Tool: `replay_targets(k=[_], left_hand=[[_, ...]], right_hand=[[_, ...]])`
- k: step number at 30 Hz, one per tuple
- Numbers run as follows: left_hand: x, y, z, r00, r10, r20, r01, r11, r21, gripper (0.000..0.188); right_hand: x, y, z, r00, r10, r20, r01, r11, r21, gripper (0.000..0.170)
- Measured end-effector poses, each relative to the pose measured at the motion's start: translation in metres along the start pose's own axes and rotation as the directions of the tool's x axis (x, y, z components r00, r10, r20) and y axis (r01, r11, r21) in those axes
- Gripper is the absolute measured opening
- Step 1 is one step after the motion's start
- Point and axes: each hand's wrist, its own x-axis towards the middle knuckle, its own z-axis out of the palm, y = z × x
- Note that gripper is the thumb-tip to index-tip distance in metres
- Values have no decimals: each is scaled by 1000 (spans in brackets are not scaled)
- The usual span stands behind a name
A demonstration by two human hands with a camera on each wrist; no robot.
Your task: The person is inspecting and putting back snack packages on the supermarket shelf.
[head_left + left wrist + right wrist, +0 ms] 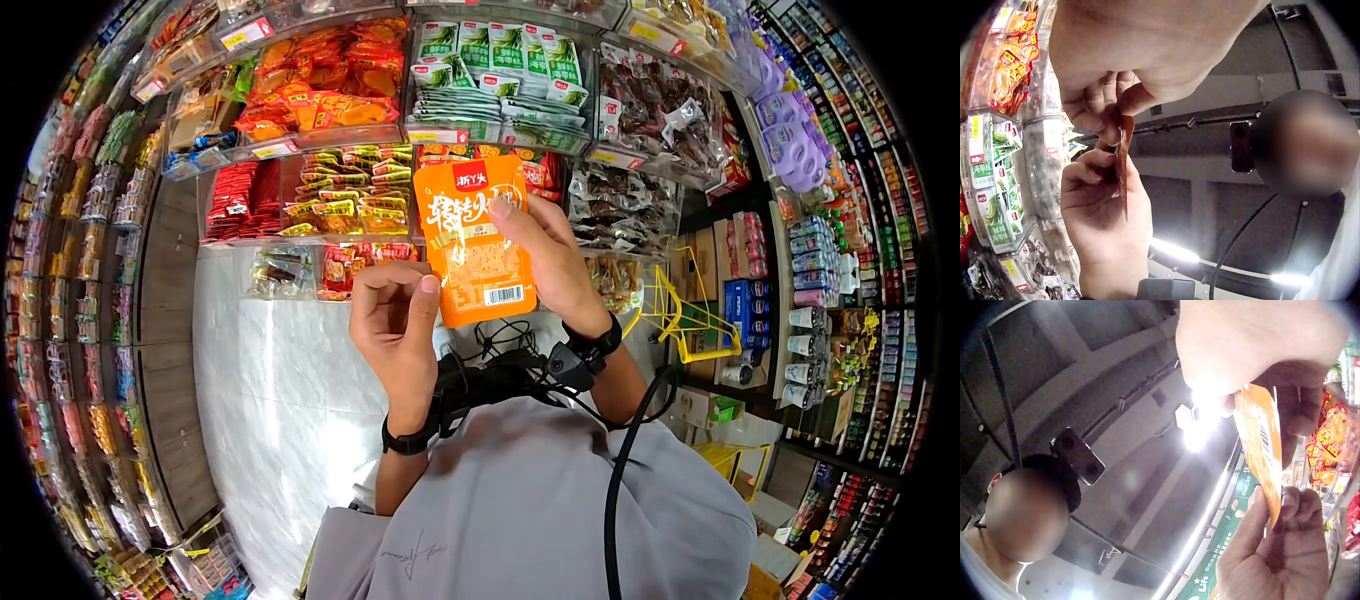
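A flat orange snack packet (470, 275) with white lettering and a barcode is held upright, its printed face toward the head camera. My right hand (556, 262) grips its right side, thumb across the front and fingers behind. At the lower left edge, my left hand (395, 325) pinches the packet between thumb and curled forefinger. The left wrist view shows the packet (1124, 165) nearly edge-on between both hands. From the right wrist, the packet (1259, 428) appears slanted, with the left thumb and fingertips at its lower end.
Shelf bins ahead hold red-orange snack bags (325, 75), green-and-white packets (505, 50) and dark vacuum packs (660, 105). A yellow metal frame (690, 325) stands at the right. Grey floor (270, 370) lies below left, and a black cable (618, 480) hangs before my shirt.
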Motion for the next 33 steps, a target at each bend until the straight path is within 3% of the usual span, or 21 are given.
replay_targets(k=[10, 26, 33], left_hand=[[6, -3, 6, 998, -28, 51, 28, 1000, -1, 11], [10, -24, 59, 933, -91, 349, 155, 975, -160, 10], [7, -34, 80, 894, -115, 433, 216, 957, -191, 9]], right_hand=[[-7, -4, -3, 997, -11, -77, 12, 1000, 16, 36], [-52, -25, -41, 911, -163, -380, 135, 986, -100, 33], [-70, -34, -53, 878, -221, -424, 195, 975, -104, 32]])
